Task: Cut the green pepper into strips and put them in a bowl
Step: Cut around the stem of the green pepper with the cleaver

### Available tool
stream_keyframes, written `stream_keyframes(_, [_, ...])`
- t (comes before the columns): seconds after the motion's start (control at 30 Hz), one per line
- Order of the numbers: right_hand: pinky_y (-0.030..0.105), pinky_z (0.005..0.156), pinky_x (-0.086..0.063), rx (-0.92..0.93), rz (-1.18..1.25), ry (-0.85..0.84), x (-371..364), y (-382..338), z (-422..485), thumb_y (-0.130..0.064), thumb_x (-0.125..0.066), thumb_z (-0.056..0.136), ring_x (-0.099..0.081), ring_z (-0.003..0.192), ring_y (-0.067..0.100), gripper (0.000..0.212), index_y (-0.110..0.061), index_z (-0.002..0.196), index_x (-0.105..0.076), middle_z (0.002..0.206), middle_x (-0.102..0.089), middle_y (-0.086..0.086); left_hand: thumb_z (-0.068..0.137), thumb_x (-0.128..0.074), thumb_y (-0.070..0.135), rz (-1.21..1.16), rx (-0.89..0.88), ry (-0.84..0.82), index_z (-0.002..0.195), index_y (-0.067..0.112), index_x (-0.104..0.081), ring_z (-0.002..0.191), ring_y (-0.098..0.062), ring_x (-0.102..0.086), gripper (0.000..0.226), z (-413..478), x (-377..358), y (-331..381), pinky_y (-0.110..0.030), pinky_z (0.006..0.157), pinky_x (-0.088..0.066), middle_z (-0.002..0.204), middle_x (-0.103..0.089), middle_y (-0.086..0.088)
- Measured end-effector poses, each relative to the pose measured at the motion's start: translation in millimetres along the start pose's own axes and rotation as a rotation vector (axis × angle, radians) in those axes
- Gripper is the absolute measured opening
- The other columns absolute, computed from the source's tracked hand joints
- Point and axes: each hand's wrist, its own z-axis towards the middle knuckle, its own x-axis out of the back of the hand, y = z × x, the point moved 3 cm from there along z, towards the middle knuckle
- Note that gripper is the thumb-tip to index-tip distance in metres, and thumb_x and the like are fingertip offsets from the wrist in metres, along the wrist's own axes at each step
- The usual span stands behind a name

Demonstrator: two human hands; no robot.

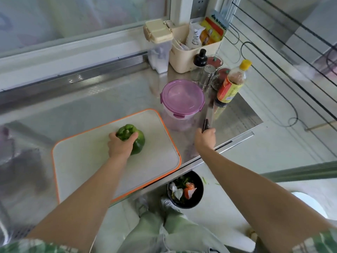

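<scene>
A whole green pepper [137, 137] lies on a white cutting board with an orange rim [156, 157] on the steel counter. My left hand [120, 145] grips the pepper from its near left side, fingers curled over its top. To the right of the board, my right hand [205, 137] holds the black handle of a knife [210, 114] whose blade points away from me, over the counter. No bowl for the strips is in sight on the counter.
A lidded purple plastic container [182, 99] stands just beyond the board's far right corner. Behind it are a sauce bottle [230, 84], a shaker, jars and a beige caddy [193, 52]. A black bin with scraps [186, 189] sits on the floor below the counter edge.
</scene>
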Motion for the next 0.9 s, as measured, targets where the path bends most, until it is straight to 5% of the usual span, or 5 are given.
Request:
stream_keyframes(0.2, [0.032, 0.066, -0.04, 0.23, 0.319, 0.067, 2, -26, -33, -0.027, -0.046, 0.098, -0.053, 0.078, 0.024, 0.021, -0.008, 0.097, -0.038, 0.086, -0.052, 0.005, 0.089, -0.06, 0.048, -0.116, 0.085, 0.011, 0.136, 0.022, -0.039, 0.117, -0.039, -0.052, 0.057, -2, 0, -1, -0.046, 0.073, -0.058, 0.14, -0.043, -0.016])
stream_keyframes(0.3, [0.023, 0.055, -0.039, 0.412, 0.397, -0.039, -4, -44, -49, -0.034, -0.049, 0.098, -0.046, 0.061, 0.012, 0.025, -0.012, 0.091, -0.042, 0.072, -0.049, -0.001, 0.096, -0.055, 0.038, -0.128, 0.078, -0.001, 0.139, 0.012, -0.038, 0.122, -0.035, -0.049, 0.052, -7, 2, -1, -0.033, 0.071, -0.044, 0.141, -0.045, -0.015])
stream_keyframes(0.37, [0.032, 0.052, -0.04, 0.485, 0.355, -0.198, -15, -58, -55, -0.039, -0.05, 0.096, -0.044, 0.056, 0.017, 0.027, -0.014, 0.085, -0.045, 0.064, -0.047, 0.001, 0.096, -0.057, 0.03, -0.162, 0.067, -0.018, 0.137, 0.008, -0.039, 0.123, -0.033, -0.049, 0.05, -9, 6, -1, -0.034, 0.07, -0.045, 0.14, -0.045, -0.013])
stream_keyframes(0.53, [0.029, 0.042, -0.037, 0.494, 0.14, -0.667, -52, -68, -73, -0.025, -0.047, 0.099, -0.04, 0.049, 0.012, 0.021, -0.006, 0.092, -0.054, 0.061, -0.044, 0.002, 0.091, -0.066, 0.026, -0.204, 0.058, -0.041, 0.134, 0.006, -0.041, 0.12, -0.036, -0.051, 0.053, -4, 25, -7, -0.045, 0.075, -0.054, 0.138, -0.046, -0.014])
stream_keyframes(0.9, [0.033, 0.049, -0.052, 0.358, -0.323, -0.874, -105, -38, -86, -0.016, -0.043, 0.095, -0.058, 0.045, 0.025, 0.016, -0.007, 0.106, -0.037, 0.071, -0.065, 0.017, 0.088, -0.068, 0.022, -0.371, 0.119, -0.087, 0.127, 0.014, -0.046, 0.117, -0.033, -0.055, 0.045, 2, 50, -30, -0.05, 0.082, -0.056, 0.136, -0.049, -0.011])
